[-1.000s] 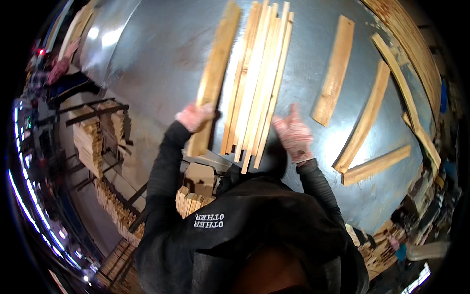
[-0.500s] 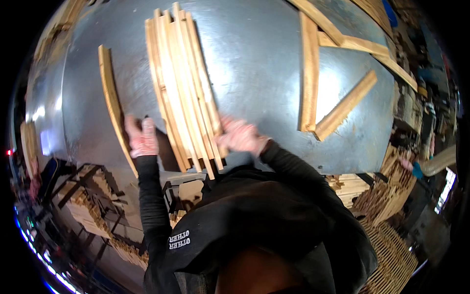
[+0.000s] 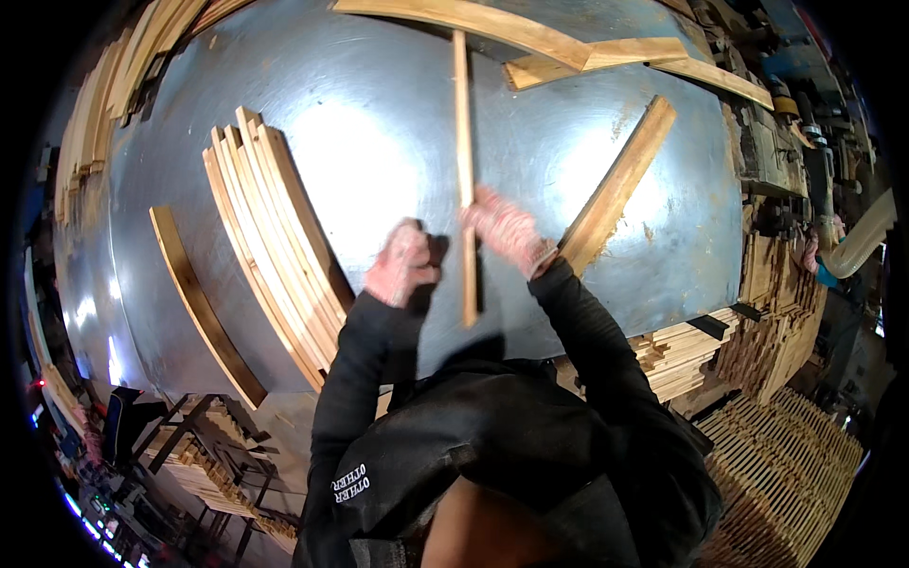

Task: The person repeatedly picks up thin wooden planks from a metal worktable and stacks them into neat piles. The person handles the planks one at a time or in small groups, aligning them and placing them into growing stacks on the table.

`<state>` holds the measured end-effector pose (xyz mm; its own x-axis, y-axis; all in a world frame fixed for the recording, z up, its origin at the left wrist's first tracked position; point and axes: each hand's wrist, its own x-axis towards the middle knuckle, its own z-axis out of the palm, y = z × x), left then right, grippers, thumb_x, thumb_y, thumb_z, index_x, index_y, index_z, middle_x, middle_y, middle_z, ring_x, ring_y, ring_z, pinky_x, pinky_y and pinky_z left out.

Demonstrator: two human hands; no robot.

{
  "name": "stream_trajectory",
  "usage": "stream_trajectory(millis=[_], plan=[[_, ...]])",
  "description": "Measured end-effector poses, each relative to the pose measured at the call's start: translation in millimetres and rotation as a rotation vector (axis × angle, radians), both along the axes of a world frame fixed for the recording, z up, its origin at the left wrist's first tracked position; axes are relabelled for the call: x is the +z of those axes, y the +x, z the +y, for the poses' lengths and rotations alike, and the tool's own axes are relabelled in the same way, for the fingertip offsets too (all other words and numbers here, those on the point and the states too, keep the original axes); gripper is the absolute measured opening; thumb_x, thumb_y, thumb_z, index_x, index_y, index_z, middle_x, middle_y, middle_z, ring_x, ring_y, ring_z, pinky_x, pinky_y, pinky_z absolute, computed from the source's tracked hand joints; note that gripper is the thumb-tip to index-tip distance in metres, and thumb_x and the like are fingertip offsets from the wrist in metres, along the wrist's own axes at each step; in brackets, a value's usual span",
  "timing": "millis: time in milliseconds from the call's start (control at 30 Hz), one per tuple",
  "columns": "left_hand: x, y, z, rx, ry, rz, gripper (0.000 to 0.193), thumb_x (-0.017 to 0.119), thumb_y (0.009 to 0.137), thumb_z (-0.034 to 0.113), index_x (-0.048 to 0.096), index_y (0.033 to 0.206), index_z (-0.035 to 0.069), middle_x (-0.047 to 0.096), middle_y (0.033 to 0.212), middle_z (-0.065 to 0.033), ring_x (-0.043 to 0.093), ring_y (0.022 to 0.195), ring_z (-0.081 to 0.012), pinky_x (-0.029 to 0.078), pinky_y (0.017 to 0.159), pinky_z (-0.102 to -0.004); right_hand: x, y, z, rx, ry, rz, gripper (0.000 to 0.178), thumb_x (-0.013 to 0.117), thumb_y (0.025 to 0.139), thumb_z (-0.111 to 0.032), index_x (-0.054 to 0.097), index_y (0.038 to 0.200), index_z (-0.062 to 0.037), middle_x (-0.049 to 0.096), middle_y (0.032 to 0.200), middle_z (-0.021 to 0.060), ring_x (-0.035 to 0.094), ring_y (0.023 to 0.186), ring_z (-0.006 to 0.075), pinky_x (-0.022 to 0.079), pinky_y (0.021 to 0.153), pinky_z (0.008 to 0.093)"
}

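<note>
Bundle (image 3: 275, 246): lying on the tabletop (image 3: 682, 265).
Left hand (image 3: 402, 265): curled loosely, nothing seen in the fingers.
Strip (image 3: 462, 123): between the hands now, probably light, stiff; best taken mid-length.
Right hand (image 3: 507, 227): there, pinching the strip, fingers nearly closed.

tabletop (image 3: 663, 284) — grey, glossy | slatted wood stack (image 3: 781, 478) — lower right | pale hose (image 3: 864, 234), right edge

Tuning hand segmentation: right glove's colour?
Right glove: pinkish-red and white, streaked; best seen in the head view.
</note>
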<state>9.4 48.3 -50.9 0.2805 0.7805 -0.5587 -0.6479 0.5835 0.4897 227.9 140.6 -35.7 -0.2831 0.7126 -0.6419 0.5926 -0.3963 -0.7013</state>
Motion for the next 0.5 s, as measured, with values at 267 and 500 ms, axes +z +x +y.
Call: stream_trajectory(millis=[267,500], plan=[[-34.0,29.5,-15.1,-0.173,-0.001,0.455,0.048,0.073,0.086,0.028,0.059,0.121,-0.002,0.066,0.107,-0.0066,0.058,0.096,-0.0132,0.045,0.091,-0.0288,21.4,32.7,178.0,0.134,1.303,-0.651,0.086,0.067,0.081,-0.05,0.032,0.146,-0.0052,0.045,0.143,0.0196,0.04,0.134,0.0372,0.032,0.109,0.0479],[-30.3,64.1,0.8,0.005,-0.179,0.597,0.035,0.073,0.086,0.021,0.064,0.112,0.0,0.066,0.097,-0.003,0.058,0.085,-0.0105,0.047,0.08,-0.0269,-41.7,17.4,195.4,0.249,0.921,-0.456,0.043,0.061,0.087,-0.028,0.055,0.124,-0.0065,0.066,0.101,0.0214,0.068,0.089,0.0341,0.054,0.075,0.0449]])
